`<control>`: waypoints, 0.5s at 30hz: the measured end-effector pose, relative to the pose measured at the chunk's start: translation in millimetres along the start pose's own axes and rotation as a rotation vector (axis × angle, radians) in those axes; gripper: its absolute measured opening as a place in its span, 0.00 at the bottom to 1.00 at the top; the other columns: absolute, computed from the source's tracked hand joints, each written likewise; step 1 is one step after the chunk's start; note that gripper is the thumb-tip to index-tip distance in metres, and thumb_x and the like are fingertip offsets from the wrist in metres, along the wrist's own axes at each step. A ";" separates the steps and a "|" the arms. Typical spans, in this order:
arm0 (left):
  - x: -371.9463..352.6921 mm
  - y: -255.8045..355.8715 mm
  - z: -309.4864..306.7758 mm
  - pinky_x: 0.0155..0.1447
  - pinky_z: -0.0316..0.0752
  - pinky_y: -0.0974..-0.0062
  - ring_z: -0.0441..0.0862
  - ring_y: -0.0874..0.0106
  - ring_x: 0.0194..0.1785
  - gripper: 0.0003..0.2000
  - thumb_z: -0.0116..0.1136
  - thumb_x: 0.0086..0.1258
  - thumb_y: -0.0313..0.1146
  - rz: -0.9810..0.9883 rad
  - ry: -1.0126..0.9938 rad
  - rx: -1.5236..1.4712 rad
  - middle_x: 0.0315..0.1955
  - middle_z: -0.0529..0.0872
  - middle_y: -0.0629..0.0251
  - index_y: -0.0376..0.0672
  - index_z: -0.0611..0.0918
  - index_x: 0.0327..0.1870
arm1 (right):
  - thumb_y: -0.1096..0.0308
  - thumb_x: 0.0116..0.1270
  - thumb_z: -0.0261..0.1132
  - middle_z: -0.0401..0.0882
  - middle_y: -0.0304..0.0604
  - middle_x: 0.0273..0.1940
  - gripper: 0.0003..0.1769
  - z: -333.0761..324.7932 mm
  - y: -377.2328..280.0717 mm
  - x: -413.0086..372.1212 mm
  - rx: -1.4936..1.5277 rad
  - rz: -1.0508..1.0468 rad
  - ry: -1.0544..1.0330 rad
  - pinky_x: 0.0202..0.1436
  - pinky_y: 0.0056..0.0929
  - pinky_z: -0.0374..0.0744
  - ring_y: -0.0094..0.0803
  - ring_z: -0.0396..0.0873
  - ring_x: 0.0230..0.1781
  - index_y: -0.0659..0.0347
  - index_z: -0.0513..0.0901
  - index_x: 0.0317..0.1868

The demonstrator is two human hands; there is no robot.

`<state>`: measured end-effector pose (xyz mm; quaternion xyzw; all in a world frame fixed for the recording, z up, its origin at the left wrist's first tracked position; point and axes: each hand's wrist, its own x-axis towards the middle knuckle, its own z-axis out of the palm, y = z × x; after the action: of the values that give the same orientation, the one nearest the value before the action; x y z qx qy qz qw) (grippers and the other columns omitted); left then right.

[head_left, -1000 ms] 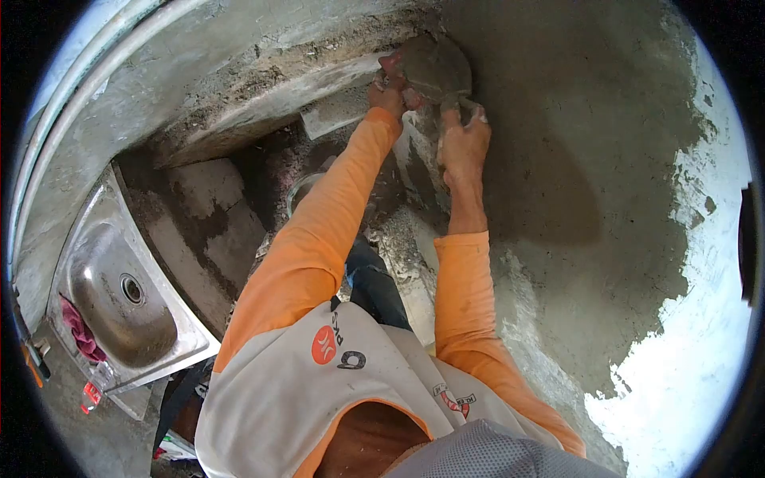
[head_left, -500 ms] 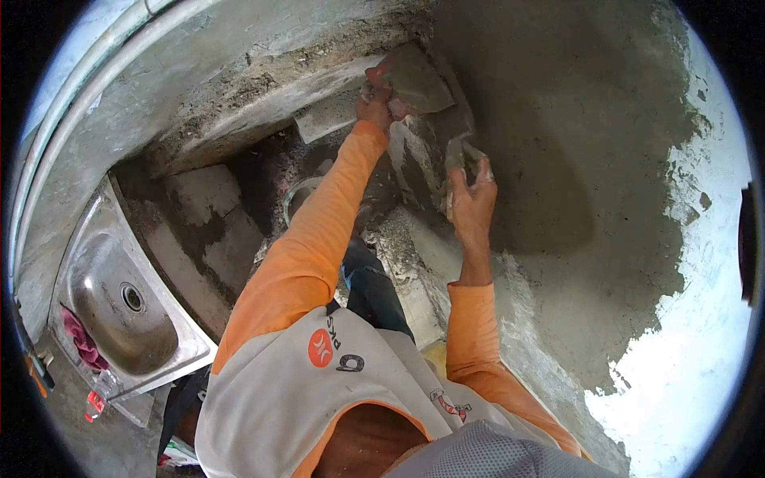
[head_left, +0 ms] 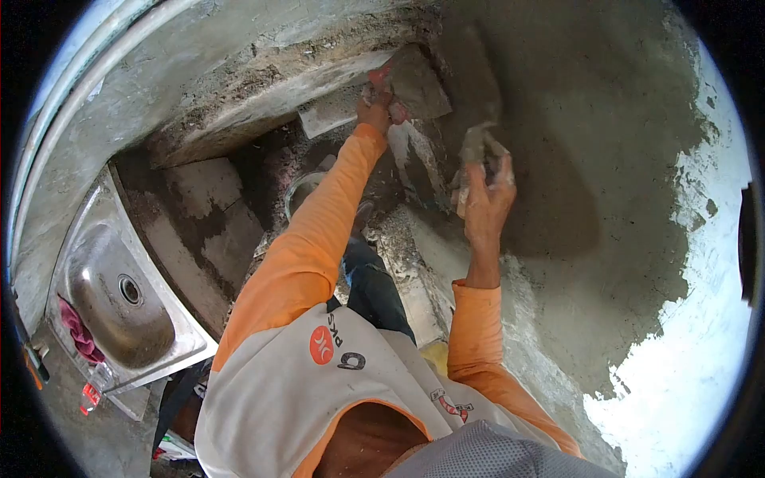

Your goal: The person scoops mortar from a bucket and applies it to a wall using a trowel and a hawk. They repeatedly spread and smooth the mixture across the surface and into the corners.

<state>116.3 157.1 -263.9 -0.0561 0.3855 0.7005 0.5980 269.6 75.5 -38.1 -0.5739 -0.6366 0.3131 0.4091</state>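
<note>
My left hand (head_left: pixel 374 111) is closed around the red handle of a mortar-coated plastering float (head_left: pixel 424 84), its flat plate tilted near the wall corner. To the right, my right hand (head_left: pixel 488 195) grips a trowel, with the fingers curled around its handle. The trowel's blade (head_left: pixel 480 80) is smeared by motion and points up along the wall. Damp grey plaster (head_left: pixel 550 159) covers the wall beside that hand, and its right side ends in a ragged edge.
At the lower left a steel sink (head_left: pixel 119 295) has a dark red cloth (head_left: pixel 80 328) on its rim and a plastic bottle (head_left: pixel 94 386) beside it. A bucket (head_left: pixel 299 195) stands below my left forearm. Pipes (head_left: pixel 60 119) run along the left wall.
My right hand and the trowel have moved right, with the blade now reaching higher along the wall. My left hand holds the float in nearly the same place.
</note>
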 end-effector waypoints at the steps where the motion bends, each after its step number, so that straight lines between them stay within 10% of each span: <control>1: 4.9 -3.5 -0.4 0.39 0.84 0.61 0.86 0.63 0.44 0.30 0.61 0.72 0.25 -0.024 0.002 -0.001 0.47 0.84 0.58 0.42 0.66 0.74 | 0.69 0.72 0.63 0.82 0.40 0.35 0.24 3.2 -0.4 0.3 0.022 0.192 -0.076 0.33 0.27 0.76 0.25 0.76 0.28 0.68 0.76 0.65; 5: 23.6 -20.5 2.5 0.40 0.85 0.60 0.86 0.61 0.46 0.28 0.59 0.74 0.25 0.031 -0.052 -0.008 0.51 0.84 0.56 0.41 0.66 0.73 | 0.68 0.71 0.63 0.81 0.39 0.35 0.24 20.0 27.4 4.1 0.081 0.556 -0.154 0.35 0.28 0.76 0.25 0.75 0.29 0.66 0.76 0.66; 15: 17.6 6.4 18.6 0.40 0.88 0.64 0.88 0.61 0.39 0.21 0.57 0.78 0.28 -0.077 -0.063 -0.024 0.46 0.86 0.56 0.41 0.71 0.70 | 0.65 0.72 0.63 0.82 0.67 0.56 0.27 44.6 60.0 -12.1 -0.281 0.223 -0.319 0.62 0.46 0.77 0.58 0.82 0.58 0.72 0.73 0.66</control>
<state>112.8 182.4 -257.4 -0.0561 0.3558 0.6828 0.6357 258.8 75.4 -113.1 -0.6354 -0.6630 0.3513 0.1825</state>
